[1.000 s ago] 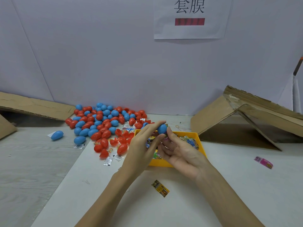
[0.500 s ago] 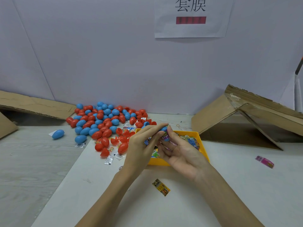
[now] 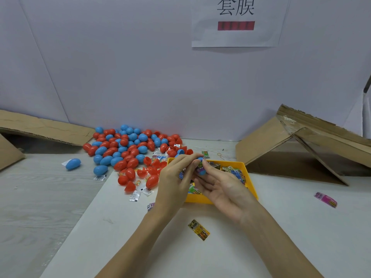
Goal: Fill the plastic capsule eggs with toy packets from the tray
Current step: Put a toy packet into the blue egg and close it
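Both hands meet over the near left part of the yellow tray (image 3: 249, 177), which holds several colourful toy packets (image 3: 234, 171). Between them is a blue capsule egg (image 3: 201, 171) with a bright packet poking out of it. My left hand (image 3: 176, 181) pinches the egg's top with thumb and fingertips. My right hand (image 3: 220, 189) lies palm up and holds the egg from the right with thumb and fingers. A heap of blue and red capsule eggs (image 3: 128, 149) lies at the back left, with loose red halves (image 3: 154, 167) near the tray.
Stray packets lie on the white table: a yellow one (image 3: 199, 229) near me, a pink one (image 3: 325, 199) at the right. A single blue egg (image 3: 73, 163) sits far left. Cardboard flaps stand at the left (image 3: 44, 129) and right (image 3: 301, 145).
The closed blue egg held up between my fingertips has come down towards the tray, and a packet now shows in it between both hands.
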The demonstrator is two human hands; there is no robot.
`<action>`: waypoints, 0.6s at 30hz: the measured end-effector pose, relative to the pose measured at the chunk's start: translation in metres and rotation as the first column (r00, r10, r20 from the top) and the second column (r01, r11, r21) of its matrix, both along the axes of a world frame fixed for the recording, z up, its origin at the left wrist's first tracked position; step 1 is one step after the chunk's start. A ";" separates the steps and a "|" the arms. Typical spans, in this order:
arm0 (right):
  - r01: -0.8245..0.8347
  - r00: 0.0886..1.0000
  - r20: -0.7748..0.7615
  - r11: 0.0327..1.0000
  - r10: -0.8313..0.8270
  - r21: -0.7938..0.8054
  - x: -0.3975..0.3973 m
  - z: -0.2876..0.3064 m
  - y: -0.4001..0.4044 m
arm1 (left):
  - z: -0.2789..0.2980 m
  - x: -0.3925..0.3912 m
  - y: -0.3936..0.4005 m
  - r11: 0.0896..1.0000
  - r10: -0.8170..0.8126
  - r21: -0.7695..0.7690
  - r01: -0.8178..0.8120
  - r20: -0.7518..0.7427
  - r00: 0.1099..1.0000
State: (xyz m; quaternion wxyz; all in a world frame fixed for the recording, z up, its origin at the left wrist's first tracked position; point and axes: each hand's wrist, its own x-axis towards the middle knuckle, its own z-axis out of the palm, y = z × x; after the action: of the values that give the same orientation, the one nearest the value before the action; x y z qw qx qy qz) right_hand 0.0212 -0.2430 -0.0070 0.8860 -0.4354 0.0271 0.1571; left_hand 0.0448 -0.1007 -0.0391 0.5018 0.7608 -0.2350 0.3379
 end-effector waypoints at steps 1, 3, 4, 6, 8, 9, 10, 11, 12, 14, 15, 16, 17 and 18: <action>-0.007 1.000 -0.011 1.000 0.008 0.012 -0.001 0.000 0.001 | 0.000 -0.001 -0.001 1.000 0.022 0.016 -0.022 0.011 1.000; -0.015 0.999 -0.034 0.999 0.016 0.042 -0.001 0.000 0.003 | -0.001 -0.001 -0.003 0.998 0.052 0.024 -0.053 0.031 0.998; -0.013 0.999 -0.040 0.999 0.015 0.049 -0.002 0.000 0.003 | -0.001 -0.001 -0.003 0.998 0.061 0.023 -0.062 0.041 0.997; -0.003 0.999 -0.046 0.999 0.005 0.050 -0.002 0.000 0.004 | 0.000 -0.002 -0.003 0.997 0.076 0.018 -0.077 0.055 0.996; 0.004 0.999 -0.051 0.999 -0.001 0.054 -0.002 0.001 0.004 | 0.001 -0.003 -0.003 0.996 0.085 -0.001 -0.085 0.064 0.994; 0.004 0.999 -0.052 0.998 -0.001 0.060 -0.001 0.001 0.004 | 0.002 -0.003 -0.004 0.996 0.085 -0.016 -0.085 0.063 0.994; 0.003 0.999 -0.052 0.998 0.000 0.066 -0.001 0.001 0.004 | 0.003 -0.004 -0.004 0.996 0.081 -0.030 -0.080 0.057 0.995; 0.001 0.999 -0.049 0.998 0.003 0.070 -0.001 0.001 0.004 | 0.004 -0.004 -0.005 0.997 0.072 -0.041 -0.070 0.045 0.996; -0.002 0.999 -0.041 0.998 0.005 0.068 -0.001 0.001 0.004 | 0.004 -0.005 -0.005 0.998 0.053 -0.048 -0.052 0.024 0.998; -0.007 1.000 0.011 1.000 0.007 0.020 0.000 -0.001 0.002 | 0.006 -0.006 -0.005 0.998 -0.010 -0.063 0.007 -0.048 0.999; -0.002 0.999 0.052 1.000 0.003 -0.028 0.000 -0.001 0.001 | 0.007 -0.006 -0.005 0.996 -0.045 -0.076 0.038 -0.087 0.995; 0.013 0.996 0.093 0.997 -0.006 -0.080 -0.001 -0.002 0.000 | 0.008 -0.005 -0.005 0.993 -0.079 -0.097 0.067 -0.122 0.989; 0.034 0.991 0.131 0.991 -0.017 -0.128 -0.001 -0.002 0.000 | 0.008 -0.005 -0.004 0.987 -0.113 -0.131 0.092 -0.160 0.981; 0.056 0.985 0.170 0.983 -0.025 -0.174 -0.001 -0.003 -0.001 | 0.008 -0.003 -0.003 0.978 -0.147 -0.175 0.112 -0.203 0.968</action>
State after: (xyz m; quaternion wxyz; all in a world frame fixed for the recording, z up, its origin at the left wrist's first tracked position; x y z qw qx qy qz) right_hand 0.0204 -0.2439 -0.0097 0.8458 -0.5238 -0.0246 0.0988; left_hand 0.0414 -0.1035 -0.0313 0.6054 0.7325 -0.2003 0.2382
